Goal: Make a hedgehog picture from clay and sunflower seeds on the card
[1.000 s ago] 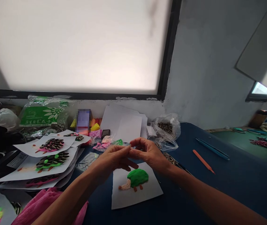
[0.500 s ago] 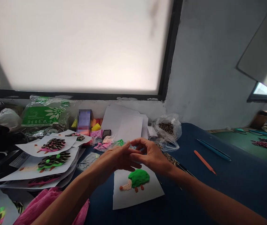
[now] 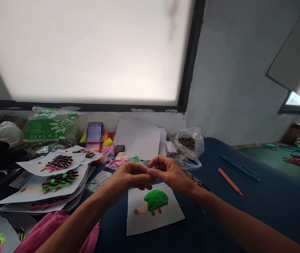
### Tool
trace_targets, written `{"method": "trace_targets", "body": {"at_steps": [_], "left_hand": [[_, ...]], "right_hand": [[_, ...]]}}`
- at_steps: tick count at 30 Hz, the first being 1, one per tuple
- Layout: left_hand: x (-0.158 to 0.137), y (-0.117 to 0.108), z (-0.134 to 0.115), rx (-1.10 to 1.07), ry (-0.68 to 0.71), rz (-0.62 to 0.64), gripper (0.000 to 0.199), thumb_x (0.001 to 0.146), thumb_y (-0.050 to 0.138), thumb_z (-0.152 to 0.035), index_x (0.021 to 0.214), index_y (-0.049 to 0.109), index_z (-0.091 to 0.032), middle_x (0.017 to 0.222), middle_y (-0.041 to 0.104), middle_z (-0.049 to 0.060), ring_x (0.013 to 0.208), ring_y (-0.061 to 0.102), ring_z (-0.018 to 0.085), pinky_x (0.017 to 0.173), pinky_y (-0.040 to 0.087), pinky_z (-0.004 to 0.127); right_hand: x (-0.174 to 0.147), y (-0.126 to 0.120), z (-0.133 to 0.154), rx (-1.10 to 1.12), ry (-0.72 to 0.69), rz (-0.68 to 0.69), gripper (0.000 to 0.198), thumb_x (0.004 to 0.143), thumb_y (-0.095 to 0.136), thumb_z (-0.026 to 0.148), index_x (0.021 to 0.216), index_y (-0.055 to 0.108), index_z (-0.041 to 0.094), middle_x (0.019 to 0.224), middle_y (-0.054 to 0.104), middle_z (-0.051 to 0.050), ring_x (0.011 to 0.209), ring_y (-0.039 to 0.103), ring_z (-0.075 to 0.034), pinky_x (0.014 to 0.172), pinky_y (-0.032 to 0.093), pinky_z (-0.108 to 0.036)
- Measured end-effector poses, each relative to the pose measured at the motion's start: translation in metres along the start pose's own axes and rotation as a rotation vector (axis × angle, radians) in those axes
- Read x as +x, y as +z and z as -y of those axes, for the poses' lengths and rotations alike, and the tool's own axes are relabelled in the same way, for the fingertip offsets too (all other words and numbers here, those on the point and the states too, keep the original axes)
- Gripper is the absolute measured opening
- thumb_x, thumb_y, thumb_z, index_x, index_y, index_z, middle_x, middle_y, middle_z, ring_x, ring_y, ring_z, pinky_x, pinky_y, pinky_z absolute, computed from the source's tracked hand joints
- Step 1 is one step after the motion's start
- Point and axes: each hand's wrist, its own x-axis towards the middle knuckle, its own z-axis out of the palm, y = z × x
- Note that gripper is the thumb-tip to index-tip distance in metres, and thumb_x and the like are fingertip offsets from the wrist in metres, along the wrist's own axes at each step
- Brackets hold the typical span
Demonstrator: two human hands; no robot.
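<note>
My left hand and my right hand meet fingertip to fingertip over the table. Both are pinched closed; whatever lies between the fingers is too small or hidden to make out. Just below them lies a white paper sheet carrying a clay hedgehog with a green back, a pale face and brown nose and feet. To the left, a stack of sheets bears finished-looking hedgehogs with striped sunflower seeds on their backs. Loose sunflower seeds lie partly behind my right wrist.
A plastic bag of seeds and blank white paper stand by the wall. Right of my hands lie an orange clay tool and a blue pen. Pink crepe paper is under my left forearm. A green seed packet sits back left.
My left hand's fingers have curled from a flatter, stretched pose into a pinch against my right fingertips. The hedgehog sheet stays in place.
</note>
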Motion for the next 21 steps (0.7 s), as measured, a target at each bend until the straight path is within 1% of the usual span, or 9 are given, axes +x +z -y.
{"method": "trace_targets", "body": {"at_steps": [2, 4, 6, 9, 12, 16, 18, 20, 21], "left_hand": [[0.000, -0.001, -0.001, 0.021, -0.006, -0.006, 0.027, 0.070, 0.080, -0.042, 0.078, 0.075, -0.017, 0.077, 0.076, 0.006, 0.073, 0.071, 0.021, 0.070, 0.051, 0.030], [0.000, -0.004, -0.002, 0.033, -0.011, -0.001, 0.033, 0.074, 0.076, -0.049, 0.079, 0.074, -0.016, 0.079, 0.076, 0.006, 0.072, 0.071, 0.020, 0.068, 0.050, 0.029], [0.000, -0.006, -0.002, 0.031, -0.009, 0.003, 0.039, 0.078, 0.071, -0.055, 0.079, 0.074, -0.016, 0.079, 0.076, 0.006, 0.068, 0.070, 0.019, 0.066, 0.050, 0.028], [-0.002, -0.006, -0.002, 0.028, 0.016, 0.010, 0.044, 0.081, 0.065, -0.059, 0.078, 0.073, -0.016, 0.077, 0.074, 0.005, 0.062, 0.067, 0.016, 0.064, 0.049, 0.026], [-0.003, -0.003, -0.003, 0.064, 0.010, 0.033, 0.047, 0.083, 0.061, -0.061, 0.080, 0.073, -0.016, 0.078, 0.074, 0.006, 0.061, 0.066, 0.015, 0.062, 0.048, 0.025], [-0.004, -0.004, -0.003, 0.131, -0.005, 0.083, 0.054, 0.086, 0.052, -0.065, 0.085, 0.073, -0.015, 0.081, 0.074, 0.007, 0.061, 0.066, 0.015, 0.061, 0.047, 0.024], [-0.003, -0.008, 0.000, 0.199, -0.012, 0.055, 0.056, 0.086, 0.049, -0.066, 0.085, 0.072, -0.015, 0.080, 0.073, 0.007, 0.057, 0.065, 0.014, 0.057, 0.045, 0.024], [-0.001, -0.011, 0.005, 0.255, -0.035, -0.002, 0.049, 0.082, 0.058, -0.063, 0.079, 0.069, -0.015, 0.075, 0.071, 0.004, 0.053, 0.063, 0.013, 0.052, 0.041, 0.022], [0.000, -0.012, 0.007, 0.258, -0.046, 0.008, 0.047, 0.080, 0.061, -0.061, 0.077, 0.068, -0.015, 0.075, 0.070, 0.003, 0.054, 0.063, 0.013, 0.051, 0.041, 0.022]], "right_hand": [[-0.001, 0.002, 0.001, 0.040, -0.013, 0.005, 0.033, 0.080, 0.071, 0.048, 0.089, 0.063, 0.017, 0.079, 0.063, -0.002, 0.074, 0.060, -0.016, 0.069, 0.049, -0.031], [-0.001, 0.003, 0.002, 0.050, -0.056, -0.014, 0.029, 0.082, 0.070, 0.046, 0.086, 0.065, 0.017, 0.079, 0.063, -0.001, 0.073, 0.058, -0.014, 0.068, 0.048, -0.030], [-0.002, 0.004, 0.001, 0.034, -0.108, -0.021, 0.026, 0.083, 0.069, 0.044, 0.087, 0.068, 0.018, 0.079, 0.062, -0.001, 0.073, 0.058, -0.015, 0.068, 0.048, -0.030], [-0.002, 0.007, 0.000, 0.003, -0.165, -0.037, 0.025, 0.081, 0.071, 0.043, 0.090, 0.071, 0.019, 0.077, 0.061, -0.001, 0.071, 0.059, -0.016, 0.066, 0.050, -0.031], [-0.003, 0.009, 0.000, -0.027, -0.199, -0.076, 0.024, 0.081, 0.072, 0.043, 0.086, 0.071, 0.019, 0.080, 0.062, -0.002, 0.071, 0.058, -0.015, 0.066, 0.051, -0.032], [-0.003, 0.008, 0.001, -0.141, -0.236, -0.107, 0.021, 0.084, 0.070, 0.040, 0.081, 0.069, 0.020, 0.084, 0.062, -0.003, 0.075, 0.058, -0.016, 0.068, 0.050, -0.031], [-0.005, 0.007, 0.000, -0.229, -0.247, -0.112, 0.015, 0.086, 0.068, 0.035, 0.081, 0.069, 0.020, 0.086, 0.062, -0.003, 0.076, 0.057, -0.016, 0.068, 0.049, -0.031], [-0.007, 0.008, -0.002, -0.319, -0.250, -0.090, 0.010, 0.086, 0.067, 0.027, 0.080, 0.070, 0.020, 0.085, 0.061, -0.003, 0.074, 0.057, -0.016, 0.065, 0.047, -0.029], [-0.008, 0.008, -0.002, -0.360, -0.251, -0.068, 0.008, 0.085, 0.067, 0.024, 0.079, 0.070, 0.020, 0.084, 0.061, -0.003, 0.074, 0.056, -0.015, 0.064, 0.046, -0.029]]}}
